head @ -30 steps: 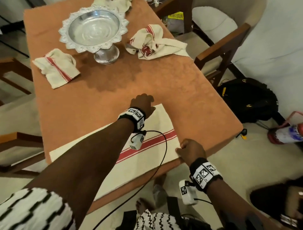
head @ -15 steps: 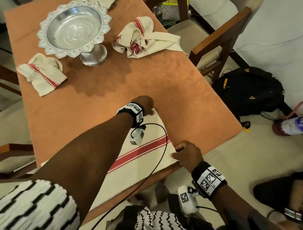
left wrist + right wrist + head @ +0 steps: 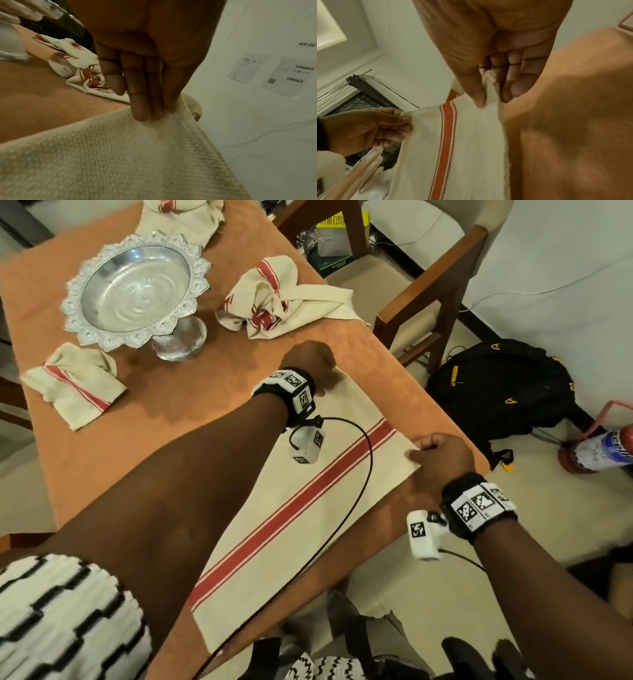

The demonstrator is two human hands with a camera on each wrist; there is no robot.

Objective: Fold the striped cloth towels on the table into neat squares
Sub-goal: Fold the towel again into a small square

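Observation:
A cream towel with a red stripe [image 3: 308,508] lies spread along the near right part of the orange table [image 3: 164,419]. My left hand [image 3: 310,361] pinches its far corner; in the left wrist view the fingers [image 3: 140,108] and thumb clamp the towel's edge [image 3: 187,112]. My right hand [image 3: 424,451] pinches the near right corner by the table's edge. In the right wrist view the thumb and fingers [image 3: 479,97] squeeze that corner of the striped towel [image 3: 453,148], slightly raised, with the left hand [image 3: 368,128] holding the other corner.
A crumpled striped towel [image 3: 274,299] lies beyond my left hand. A silver pedestal bowl [image 3: 137,289] stands at the back, a bunched towel [image 3: 75,385] left of it, another towel [image 3: 178,217] behind. A wooden chair [image 3: 431,289], black backpack [image 3: 500,392] and fire extinguisher [image 3: 599,450] stand right of the table.
Both hands stay at the same two corners of the spread towel. The view has shifted, so the table's objects sit differently in the picture.

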